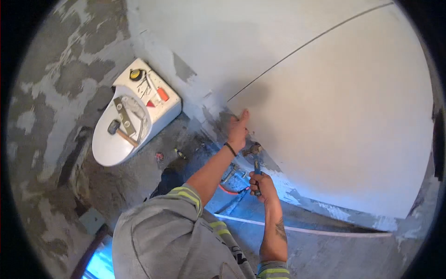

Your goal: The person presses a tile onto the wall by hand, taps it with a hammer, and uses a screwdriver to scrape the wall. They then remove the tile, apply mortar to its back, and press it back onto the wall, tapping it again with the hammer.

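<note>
My right hand (pixel 263 186) grips a hammer (pixel 257 163) by its blue handle. The hammer's head points up toward the wall's base, close to a dark bare patch (pixel 223 122) in the white surface. My left hand (pixel 238 134), with a dark band at the wrist, rests against or just in front of that patch. One digit stretches upward, and the other fingers are partly hidden. I see nothing held in it. The white wall (pixel 334 111) carries a long dark line that runs down toward my left hand.
At the left stands a white toilet (pixel 111 148) with a mallet (pixel 121 133), a level (pixel 124 115), a tape measure (pixel 135 75) and other small tools on it. A pale strip (pixel 306 230) lies on the floor along the wall. Blue light falls below my hands.
</note>
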A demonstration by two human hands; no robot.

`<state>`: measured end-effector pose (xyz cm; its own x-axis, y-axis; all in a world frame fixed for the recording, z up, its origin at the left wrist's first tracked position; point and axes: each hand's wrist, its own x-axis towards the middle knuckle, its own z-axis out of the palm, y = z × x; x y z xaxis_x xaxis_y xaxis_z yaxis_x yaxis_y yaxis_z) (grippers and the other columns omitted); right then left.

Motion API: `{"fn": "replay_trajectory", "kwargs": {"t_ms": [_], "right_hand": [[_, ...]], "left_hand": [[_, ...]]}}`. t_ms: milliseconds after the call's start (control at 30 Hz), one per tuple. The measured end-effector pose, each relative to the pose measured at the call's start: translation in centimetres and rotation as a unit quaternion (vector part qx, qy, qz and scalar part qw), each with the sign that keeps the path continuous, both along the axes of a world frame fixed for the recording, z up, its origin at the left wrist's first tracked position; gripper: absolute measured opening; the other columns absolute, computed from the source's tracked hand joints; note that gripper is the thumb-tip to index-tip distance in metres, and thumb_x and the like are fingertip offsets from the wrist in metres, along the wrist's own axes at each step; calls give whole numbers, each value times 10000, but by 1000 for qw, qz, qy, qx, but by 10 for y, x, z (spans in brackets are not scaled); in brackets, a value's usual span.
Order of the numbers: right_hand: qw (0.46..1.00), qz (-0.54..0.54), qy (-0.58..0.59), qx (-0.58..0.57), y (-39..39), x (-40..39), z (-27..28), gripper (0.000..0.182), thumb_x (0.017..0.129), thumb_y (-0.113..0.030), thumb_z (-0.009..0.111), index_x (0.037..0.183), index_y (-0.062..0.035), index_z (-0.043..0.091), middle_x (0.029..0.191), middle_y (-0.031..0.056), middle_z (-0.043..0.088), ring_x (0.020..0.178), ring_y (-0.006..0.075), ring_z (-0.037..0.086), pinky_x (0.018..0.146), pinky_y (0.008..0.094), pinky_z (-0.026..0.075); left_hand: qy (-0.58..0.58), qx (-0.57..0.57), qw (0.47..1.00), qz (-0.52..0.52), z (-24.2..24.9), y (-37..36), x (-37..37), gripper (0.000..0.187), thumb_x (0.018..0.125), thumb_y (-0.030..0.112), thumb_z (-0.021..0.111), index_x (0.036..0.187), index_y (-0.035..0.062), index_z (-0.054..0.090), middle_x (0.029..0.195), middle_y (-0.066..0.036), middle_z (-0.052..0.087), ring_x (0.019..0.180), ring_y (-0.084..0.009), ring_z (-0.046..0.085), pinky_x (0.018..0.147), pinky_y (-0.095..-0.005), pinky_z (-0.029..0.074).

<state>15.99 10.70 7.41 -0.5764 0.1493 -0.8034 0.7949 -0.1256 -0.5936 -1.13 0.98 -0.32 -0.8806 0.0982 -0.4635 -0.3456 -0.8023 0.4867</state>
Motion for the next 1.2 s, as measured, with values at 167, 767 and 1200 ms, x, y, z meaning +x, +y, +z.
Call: {"fn": "replay_trajectory", "kwargs": {"t_ms": [167,767,1200], "right_hand": [[999,0,0,-34,7,5,0,90,797,-130,547,837,-75,489,581,3,443,408,94,403,366,274,359],[992,-39,117,-33,-6,19,-37,119,831,-182,526,810,-77,472,568,-4,421,402,80,377,359,265,343],[989,11,-113,-91,9,-15,10,121,854,-189,520,767,-132,458,566,-40,391,406,87,367,389,284,362]], "left_hand": [[-24,-43,999,21,-6,4,0,498,773,468,692,972,67,475,823,-27,553,594,-91,445,498,-261,381],[-33,-102,994,-7,0,-6,7,467,768,442,707,883,62,460,776,-34,532,654,-125,502,545,-289,402],[-21,-78,995,-59,0,-10,9,525,782,502,664,977,56,470,855,-44,517,755,-136,485,616,-313,429]]}}
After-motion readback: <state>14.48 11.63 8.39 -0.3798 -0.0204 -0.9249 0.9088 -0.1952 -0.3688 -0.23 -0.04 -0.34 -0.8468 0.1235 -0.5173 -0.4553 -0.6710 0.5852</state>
